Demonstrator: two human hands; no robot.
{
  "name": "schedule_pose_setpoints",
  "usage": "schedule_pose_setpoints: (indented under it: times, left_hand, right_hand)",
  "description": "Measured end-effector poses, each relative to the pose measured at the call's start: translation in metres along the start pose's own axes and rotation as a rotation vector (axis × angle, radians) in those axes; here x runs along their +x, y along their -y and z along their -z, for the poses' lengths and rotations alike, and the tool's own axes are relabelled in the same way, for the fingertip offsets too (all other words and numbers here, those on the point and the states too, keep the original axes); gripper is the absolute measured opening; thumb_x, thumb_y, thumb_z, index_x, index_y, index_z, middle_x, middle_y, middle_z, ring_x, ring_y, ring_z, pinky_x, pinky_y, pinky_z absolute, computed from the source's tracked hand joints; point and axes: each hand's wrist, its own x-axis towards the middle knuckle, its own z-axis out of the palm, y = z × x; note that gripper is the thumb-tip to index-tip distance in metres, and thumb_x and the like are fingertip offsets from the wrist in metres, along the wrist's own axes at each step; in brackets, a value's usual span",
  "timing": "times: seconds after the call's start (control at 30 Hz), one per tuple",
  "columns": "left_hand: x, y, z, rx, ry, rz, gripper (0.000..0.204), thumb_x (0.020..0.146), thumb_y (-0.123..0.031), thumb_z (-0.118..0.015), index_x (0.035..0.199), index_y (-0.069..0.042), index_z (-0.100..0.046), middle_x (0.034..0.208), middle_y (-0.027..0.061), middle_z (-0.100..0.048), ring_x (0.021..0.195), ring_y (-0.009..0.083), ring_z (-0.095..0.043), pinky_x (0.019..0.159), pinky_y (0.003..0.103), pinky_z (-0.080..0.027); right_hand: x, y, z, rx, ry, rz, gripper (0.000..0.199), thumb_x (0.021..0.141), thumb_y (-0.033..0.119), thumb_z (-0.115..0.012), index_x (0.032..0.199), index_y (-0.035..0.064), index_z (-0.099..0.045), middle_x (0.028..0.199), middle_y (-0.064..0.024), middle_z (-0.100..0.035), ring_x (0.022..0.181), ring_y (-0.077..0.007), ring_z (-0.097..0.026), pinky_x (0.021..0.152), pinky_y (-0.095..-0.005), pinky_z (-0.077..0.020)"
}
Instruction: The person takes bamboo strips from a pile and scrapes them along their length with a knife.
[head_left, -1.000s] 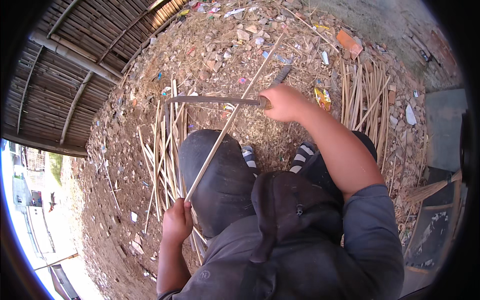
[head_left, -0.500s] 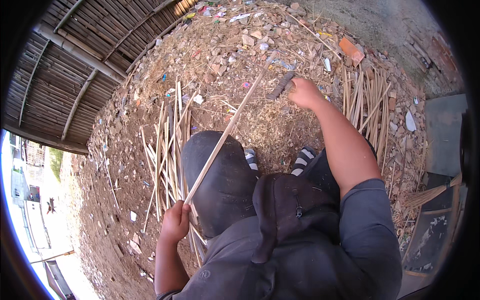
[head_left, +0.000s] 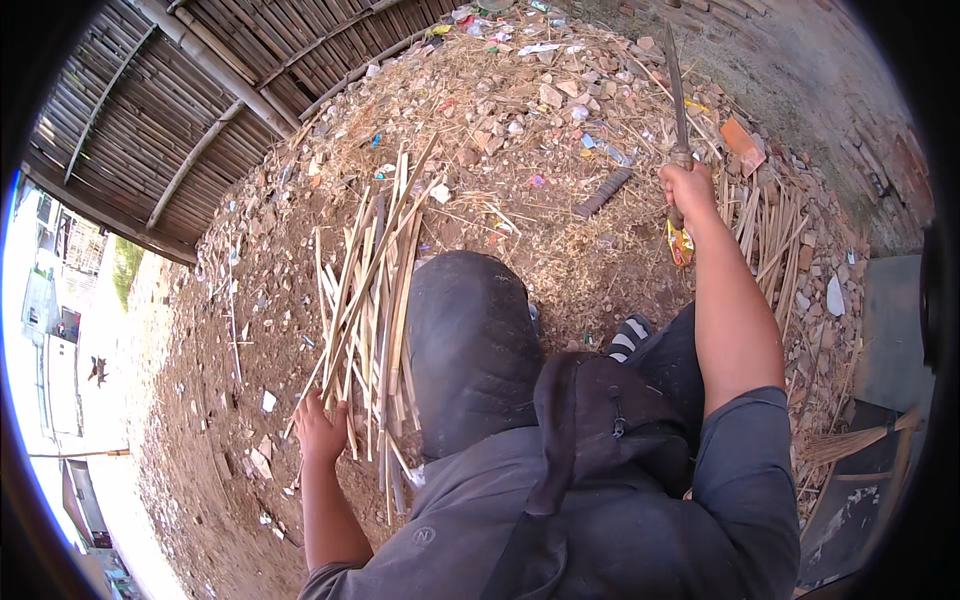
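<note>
While right hand grips long knife upright | left hand closed on bamboo strip

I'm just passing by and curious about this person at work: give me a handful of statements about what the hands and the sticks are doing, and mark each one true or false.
1. The right hand grips a long dark blade pointing away from the person. True.
2. The left hand is down at the near ends of the pale split bamboo strips. True.
3. The bamboo strips lie in a basket. False: they lie on the rubble-strewn dirt ground.
4. Both hands hold the blade. False: only the right one does.
</note>
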Motion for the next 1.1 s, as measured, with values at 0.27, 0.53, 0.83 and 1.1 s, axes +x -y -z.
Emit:
schedule_pose_setpoints:
  times: [0.27, 0.53, 0.83, 1.1]
  left_hand:
    - [-0.005, 0.023, -0.055, -0.190, 0.431, 0.124, 0.052, 0.095, -0.041, -0.062, 0.130, -0.003, -0.057, 0.124, 0.0239, -0.062, 0.120, 0.0408, -0.056, 0.101, 0.050, -0.045]
    - [-0.048, 0.050, -0.152, -0.791, 0.405, 0.331, 0.031, 0.101, -0.025, -0.058, 0.118, 0.000, -0.061, 0.097, 0.0114, -0.068, 0.081, 0.0216, -0.064, 0.075, 0.035, -0.055]
    - [-0.085, 0.170, -0.245, -0.815, 0.661, 0.896, 0.058, 0.105, -0.050, -0.038, 0.123, 0.002, -0.056, 0.103, 0.0138, -0.065, 0.082, 0.0221, -0.061, 0.072, 0.034, -0.052]
    - [-0.017, 0.125, -0.198, -0.642, 0.875, 0.437, 0.047, 0.100, -0.046, -0.042, 0.121, -0.006, -0.057, 0.087, 0.0066, -0.061, 0.077, 0.0193, -0.060, 0.059, 0.033, -0.049]
  right_hand:
    - [-0.012, 0.035, 0.015, -0.146, -0.021, 0.177, 0.017, 0.080, 0.014, -0.071, 0.087, 0.0058, -0.058, 0.067, 0.0007, -0.054, 0.054, -0.0085, -0.050, 0.049, -0.0254, -0.0405]
    - [-0.012, 0.035, 0.120, -0.422, -0.071, 0.278, 0.027, 0.082, 0.023, -0.074, 0.096, 0.0023, -0.062, 0.070, -0.0010, -0.058, 0.058, -0.0106, -0.054, 0.053, -0.0291, -0.0441]
    - [-0.130, -0.164, 0.303, -0.478, -0.217, -0.361, 0.039, 0.081, 0.023, -0.078, 0.110, 0.0017, -0.063, 0.088, -0.0121, -0.068, 0.072, -0.0166, -0.067, 0.061, -0.0317, -0.0511]
    - [-0.200, -0.327, 0.318, -0.888, -0.255, -0.613, 0.047, 0.073, 0.030, -0.071, 0.115, 0.0088, -0.069, 0.107, -0.0167, -0.072, 0.105, -0.0340, -0.067, 0.093, -0.0409, -0.0506]
